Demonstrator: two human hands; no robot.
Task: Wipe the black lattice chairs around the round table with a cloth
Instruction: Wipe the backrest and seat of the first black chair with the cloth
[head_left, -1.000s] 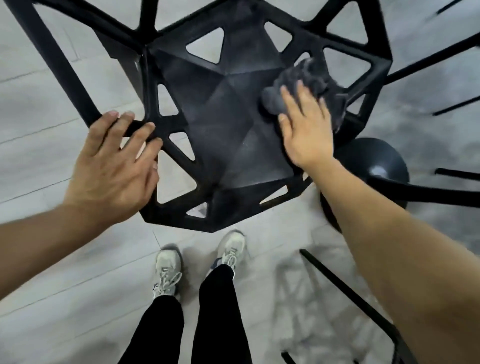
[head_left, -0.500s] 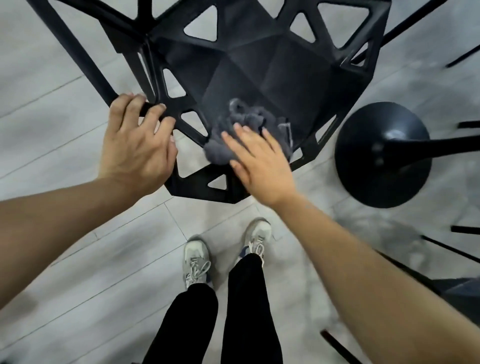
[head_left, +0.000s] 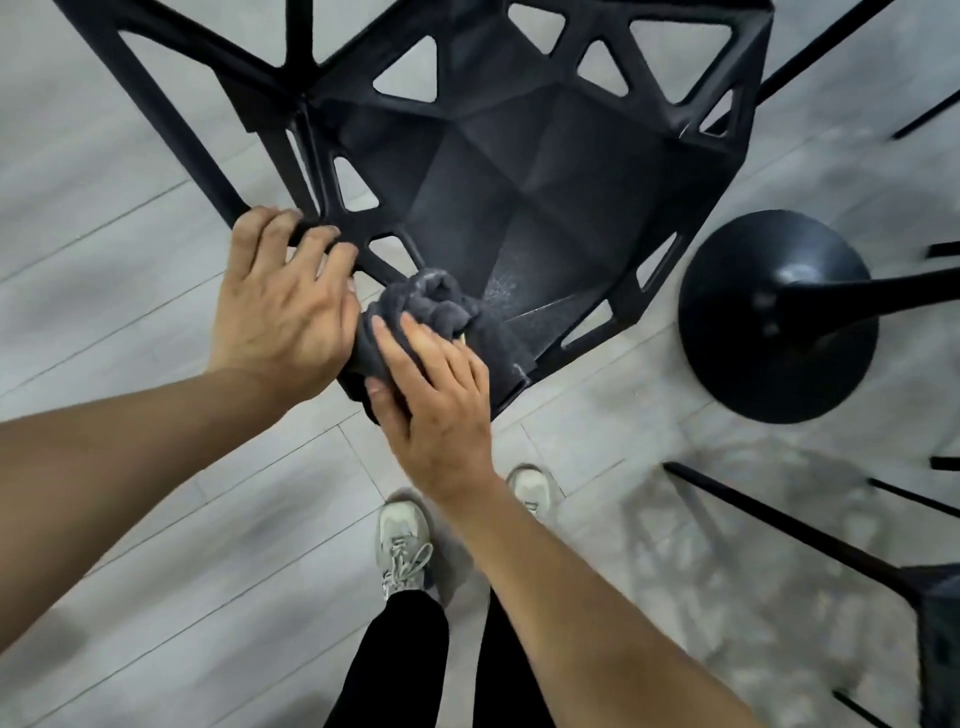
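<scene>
floor (head_left: 130, 493): pale grey planks, shoes (head_left: 405, 540) planted just short of the chair.

chair (head_left: 519, 171): black lattice seat seen from above, faceted pan ringed by triangular holes, near corner pointing at the feet. stands close enough that both arms reach it half bent, which looks like the reason for the stance.

table base (head_left: 774, 317): black dome beside the chair's right edge, its post running off the right side.

left hand (head_left: 283, 306): fingers curled over a lattice bar at the seat's left rim, thumb side against the cloth. likely bracing the chair so it doesn't skid under the wipe. forearm comes in low from the left.

right hand (head_left: 434, 384): fingers straight and spread, palm down, pressing the cloth flat; not pinching it. wrist roughly level, forearm rising from bottom right.

cloth (head_left: 431, 304): dark grey, bunched, on the seat's near left corner, part lapping over the edge. probably working the rim now.
</scene>
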